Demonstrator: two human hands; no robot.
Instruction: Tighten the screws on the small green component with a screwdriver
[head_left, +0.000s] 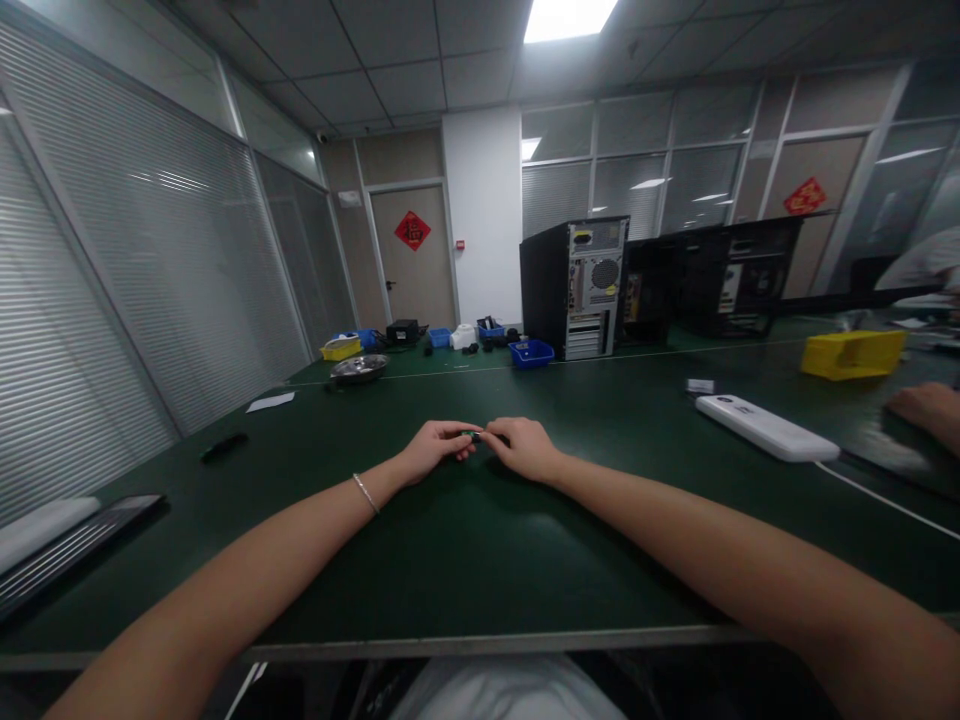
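Note:
Over the middle of the green table, both hands meet at a small green and silver piece (pixel 472 436), too small to make out in detail. My left hand (pixel 435 449), with a bracelet at the wrist, is closed on the piece between thumb and index finger. From the right, my right hand (pixel 523 447) has its fingers pinched together at the silver end of the same piece. The fingertips cover part of it.
On the green table (pixel 465 560), a white power strip (pixel 765 428) and yellow bin (pixel 853 355) lie right. Behind are a computer case (pixel 577 290), blue tray (pixel 531 353) and metal bowl (pixel 359 368). Another person's hand (pixel 930 412) is at far right.

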